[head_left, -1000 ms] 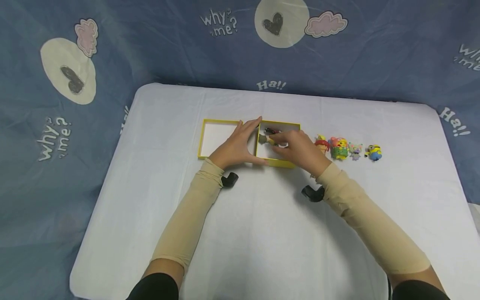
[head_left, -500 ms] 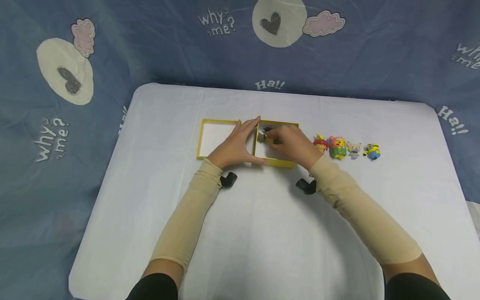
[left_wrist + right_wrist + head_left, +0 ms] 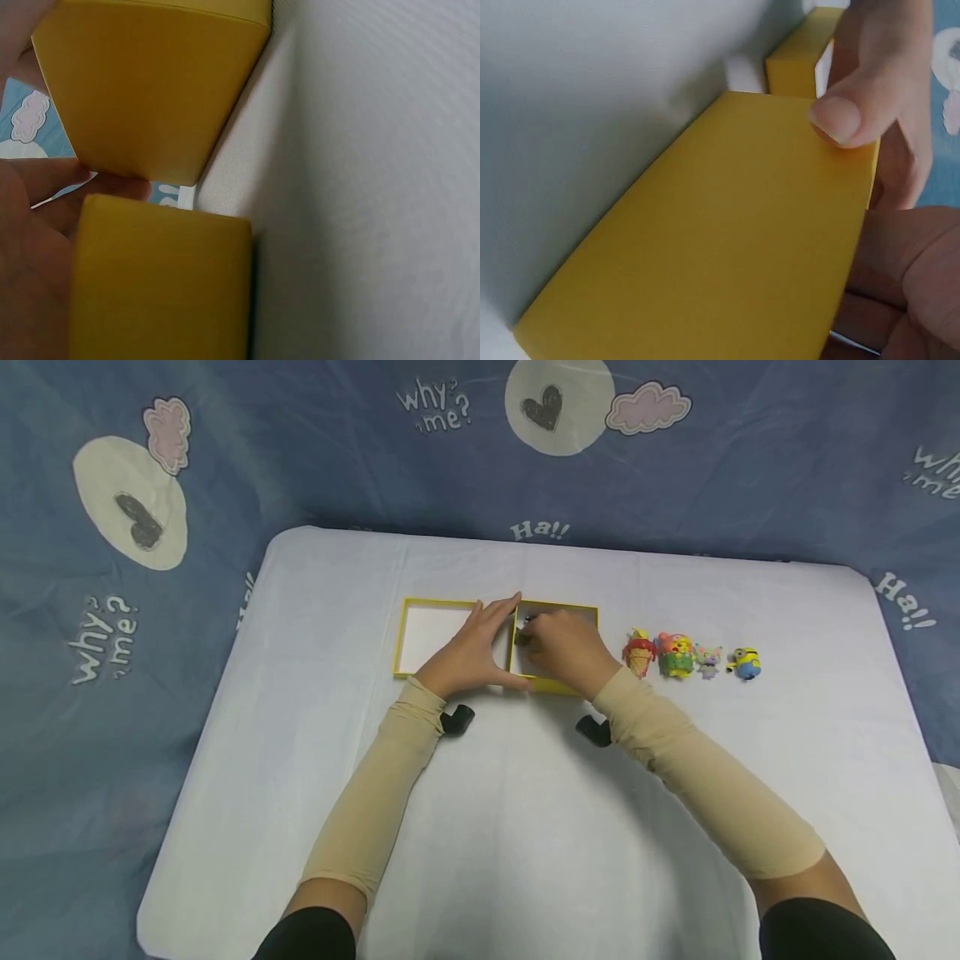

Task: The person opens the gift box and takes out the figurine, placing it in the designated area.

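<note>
A yellow box (image 3: 558, 687) stands open on the table, white inside. My left hand (image 3: 472, 647) spans its left side, thumb on the front wall and fingers by the back left corner. In the right wrist view the left thumb (image 3: 840, 120) presses the yellow wall. My right hand (image 3: 570, 647) reaches down inside the box with curled fingers around a small toy figure (image 3: 521, 637) with a greyish-olive end, near the left wall. Most of that figure is hidden under the fingers. A dark bit of another small item (image 3: 529, 618) shows behind it.
A shallow yellow-edged lid (image 3: 401, 639) lies left of the box. To the right, toy figures stand in a row: an ice-cream-cone figure (image 3: 640, 653), a pink-and-green figure (image 3: 677, 656), a small grey-pink figure (image 3: 708, 661) and a Minion (image 3: 746, 664).
My right hand has moved left and down into the box with the toy figure, toward its left wall. The ice-cream-cone figure has come into fuller view. My left hand keeps its place.
</note>
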A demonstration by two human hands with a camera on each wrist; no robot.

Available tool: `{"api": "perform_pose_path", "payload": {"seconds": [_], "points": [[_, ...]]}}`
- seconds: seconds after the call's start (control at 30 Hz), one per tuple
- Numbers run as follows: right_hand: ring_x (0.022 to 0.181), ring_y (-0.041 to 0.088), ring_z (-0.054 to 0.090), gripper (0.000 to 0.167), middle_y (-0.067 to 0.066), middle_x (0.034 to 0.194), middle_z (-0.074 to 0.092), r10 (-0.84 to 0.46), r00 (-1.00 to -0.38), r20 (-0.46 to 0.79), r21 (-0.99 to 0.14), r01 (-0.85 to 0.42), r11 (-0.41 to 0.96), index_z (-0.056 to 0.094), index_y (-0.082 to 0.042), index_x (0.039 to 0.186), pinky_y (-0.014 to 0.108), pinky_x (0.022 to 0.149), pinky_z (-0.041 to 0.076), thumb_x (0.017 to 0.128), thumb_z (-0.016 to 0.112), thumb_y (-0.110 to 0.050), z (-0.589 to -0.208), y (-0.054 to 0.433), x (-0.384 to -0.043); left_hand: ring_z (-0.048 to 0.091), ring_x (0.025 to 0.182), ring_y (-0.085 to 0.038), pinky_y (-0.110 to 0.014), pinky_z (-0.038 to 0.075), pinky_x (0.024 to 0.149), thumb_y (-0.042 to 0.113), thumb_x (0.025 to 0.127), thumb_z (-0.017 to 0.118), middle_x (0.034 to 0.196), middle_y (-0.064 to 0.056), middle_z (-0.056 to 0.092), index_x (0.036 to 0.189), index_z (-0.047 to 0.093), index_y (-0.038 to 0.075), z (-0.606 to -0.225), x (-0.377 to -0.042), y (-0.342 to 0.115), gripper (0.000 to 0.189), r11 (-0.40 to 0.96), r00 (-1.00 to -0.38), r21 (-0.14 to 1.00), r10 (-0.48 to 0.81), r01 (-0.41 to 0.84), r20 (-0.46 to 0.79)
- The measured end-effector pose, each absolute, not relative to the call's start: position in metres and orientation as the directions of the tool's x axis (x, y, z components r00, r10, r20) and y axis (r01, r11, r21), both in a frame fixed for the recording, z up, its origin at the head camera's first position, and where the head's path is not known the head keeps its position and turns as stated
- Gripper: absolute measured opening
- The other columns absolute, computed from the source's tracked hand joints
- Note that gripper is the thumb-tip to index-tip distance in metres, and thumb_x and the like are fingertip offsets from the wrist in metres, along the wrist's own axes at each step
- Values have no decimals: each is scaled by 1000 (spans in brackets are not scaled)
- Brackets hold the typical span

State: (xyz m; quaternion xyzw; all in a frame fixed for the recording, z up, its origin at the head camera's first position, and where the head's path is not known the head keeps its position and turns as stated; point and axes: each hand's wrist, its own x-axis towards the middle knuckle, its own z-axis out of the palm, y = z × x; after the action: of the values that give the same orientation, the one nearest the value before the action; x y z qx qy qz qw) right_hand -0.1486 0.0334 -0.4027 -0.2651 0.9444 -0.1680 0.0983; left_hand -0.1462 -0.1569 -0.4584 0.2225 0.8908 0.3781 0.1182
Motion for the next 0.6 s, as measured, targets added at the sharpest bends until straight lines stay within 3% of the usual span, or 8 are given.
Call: {"api": "perform_pose_path", "payload": {"seconds": [0.23, 0.4, 0.6], "points": [[72, 24, 69, 12, 13, 90, 77, -472, -872, -130, -283, -423, 861, 79, -2, 99, 40, 61, 61, 93, 68, -6, -399, 21, -149, 18, 162, -28, -37, -1, 136, 59, 65, 94, 171, -6, 27, 168, 16, 17, -460, -147, -158, 135, 614, -871, 719, 491, 327, -23], [69, 24, 61, 10, 13, 84, 73, -442, -883, -160, -273, -391, 879, 73, -2, 90, 41, 59, 55, 94, 67, -8, -402, 17, -154, 19, 162, -25, -36, -1, 136, 58, 65, 94, 171, -5, 27, 167, 17, 15, -461, -147, -157, 135, 616, -872, 715, 488, 331, -17], [70, 25, 69, 11, 9, 81, 76, -455, -879, -140, -290, -403, 868, 76, -6, 82, 42, 61, 60, 91, 73, -11, -409, 21, -156, 11, 163, -23, -35, -2, 136, 61, 63, 94, 173, -2, 23, 168, 14, 21, -458, -146, -157, 137, 622, -874, 722, 483, 305, -46]]}}
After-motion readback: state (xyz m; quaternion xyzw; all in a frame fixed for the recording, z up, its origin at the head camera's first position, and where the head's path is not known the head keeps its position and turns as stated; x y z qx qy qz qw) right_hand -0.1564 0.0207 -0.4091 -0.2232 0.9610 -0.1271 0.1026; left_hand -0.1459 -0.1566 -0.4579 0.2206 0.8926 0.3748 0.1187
